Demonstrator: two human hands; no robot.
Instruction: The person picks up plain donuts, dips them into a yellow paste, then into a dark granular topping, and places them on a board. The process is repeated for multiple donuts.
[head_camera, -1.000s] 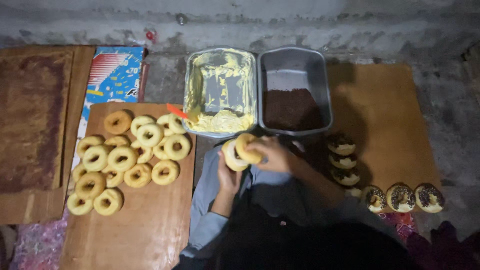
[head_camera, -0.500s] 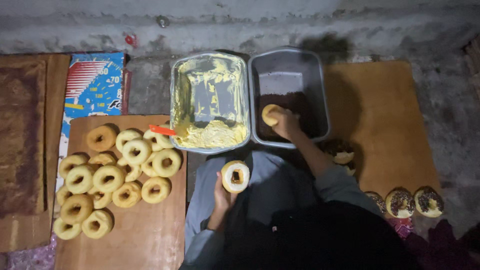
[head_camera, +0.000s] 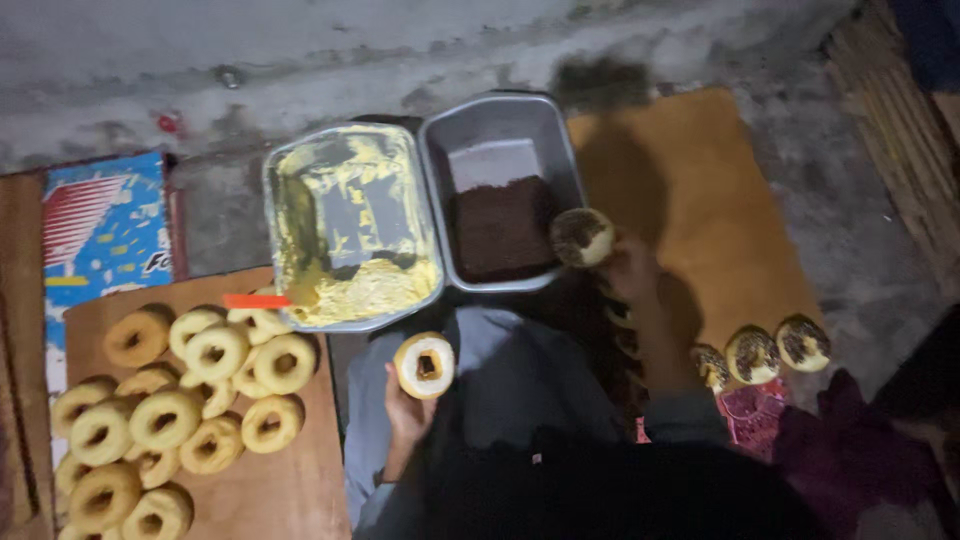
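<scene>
My left hand (head_camera: 407, 418) holds a cream-coated ring doughnut (head_camera: 424, 364) above my lap. My right hand (head_camera: 628, 268) holds another doughnut (head_camera: 582, 237), its top covered in dark sprinkles, at the right edge of the grey tray of dark sprinkles (head_camera: 500, 228). To its left stands a metal tray of yellow cream (head_camera: 352, 240) with an orange-handled spatula (head_camera: 258, 300) resting in it.
Several plain ring doughnuts (head_camera: 190, 390) lie on a wooden board (head_camera: 290, 490) at the left. Sprinkled doughnuts (head_camera: 765, 350) sit on a second board (head_camera: 700, 210) at the right. A colourful box (head_camera: 100, 235) lies at the far left.
My right hand lifted its doughnut out of the sprinkle tray and moved right; the doughnut now shows dark sprinkles. The left hand kept its coated doughnut above my lap.
</scene>
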